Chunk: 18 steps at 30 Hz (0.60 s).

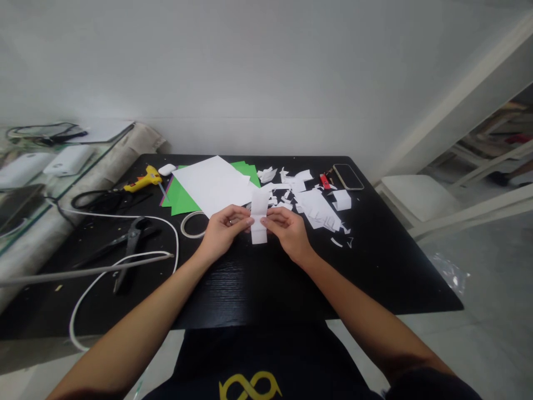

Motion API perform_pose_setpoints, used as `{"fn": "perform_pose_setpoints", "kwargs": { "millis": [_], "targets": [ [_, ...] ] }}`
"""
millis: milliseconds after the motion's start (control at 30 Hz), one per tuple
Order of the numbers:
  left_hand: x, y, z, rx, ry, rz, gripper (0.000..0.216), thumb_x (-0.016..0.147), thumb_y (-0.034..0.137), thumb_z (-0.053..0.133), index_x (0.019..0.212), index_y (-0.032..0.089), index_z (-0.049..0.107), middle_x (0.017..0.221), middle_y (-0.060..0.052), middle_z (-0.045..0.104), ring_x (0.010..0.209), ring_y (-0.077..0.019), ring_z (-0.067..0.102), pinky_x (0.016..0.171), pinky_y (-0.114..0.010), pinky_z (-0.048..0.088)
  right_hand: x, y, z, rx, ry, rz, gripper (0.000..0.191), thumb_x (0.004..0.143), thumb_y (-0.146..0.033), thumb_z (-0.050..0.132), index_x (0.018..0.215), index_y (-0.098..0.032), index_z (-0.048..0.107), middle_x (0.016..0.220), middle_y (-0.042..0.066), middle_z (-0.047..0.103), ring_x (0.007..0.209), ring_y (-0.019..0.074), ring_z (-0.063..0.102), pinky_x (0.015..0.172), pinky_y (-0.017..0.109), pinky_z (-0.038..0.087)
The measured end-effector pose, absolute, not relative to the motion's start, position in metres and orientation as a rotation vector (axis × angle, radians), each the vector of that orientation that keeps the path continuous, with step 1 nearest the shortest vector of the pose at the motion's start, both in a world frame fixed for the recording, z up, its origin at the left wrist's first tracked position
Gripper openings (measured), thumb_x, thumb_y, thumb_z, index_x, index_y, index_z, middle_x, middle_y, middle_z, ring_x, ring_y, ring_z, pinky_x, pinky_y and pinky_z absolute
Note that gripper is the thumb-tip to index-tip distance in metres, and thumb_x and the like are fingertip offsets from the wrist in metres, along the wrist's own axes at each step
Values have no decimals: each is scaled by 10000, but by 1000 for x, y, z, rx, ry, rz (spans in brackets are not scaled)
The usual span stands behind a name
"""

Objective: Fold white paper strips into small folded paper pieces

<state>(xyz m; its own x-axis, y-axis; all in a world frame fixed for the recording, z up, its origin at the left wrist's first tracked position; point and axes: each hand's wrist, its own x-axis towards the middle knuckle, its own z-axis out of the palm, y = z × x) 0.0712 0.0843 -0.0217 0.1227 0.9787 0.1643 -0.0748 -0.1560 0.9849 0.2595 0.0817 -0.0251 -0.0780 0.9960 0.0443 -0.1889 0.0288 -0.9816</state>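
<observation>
Between my two hands a narrow strip of white paper (259,205) stands on end above the black table, with a crease across its middle. My left hand (225,229) pinches its left edge between thumb and fingers. From the other side my right hand (289,229) pinches the right edge, thumb at the crease. Just behind lie white paper sheets (212,183) over green sheets (181,200). To the right are cut paper scraps (295,180), a larger white piece with pen marks (318,210) and a small folded white piece (342,200).
A yellow glue gun (144,180), pliers (132,239), a tape roll (194,225) and a white cable (177,244) lie on the left. At the back right are a red tool (325,181) and a phone (348,176). A white chair (410,197) stands beyond the table's right edge.
</observation>
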Motion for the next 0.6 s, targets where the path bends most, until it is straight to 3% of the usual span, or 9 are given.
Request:
{"fn": "perform_pose_setpoints", "kwargs": {
  "millis": [600],
  "targets": [
    [68,85,-26,1375,913,1213,130,864,289,761,956,196,769,755,-14,721,680,-154,662,707,-290,519,261,80,-26,-953,-1184,1383,193,761,-376,820,904,-251,786,875,19,776,837,221,736,745,366,633]
  ]
}}
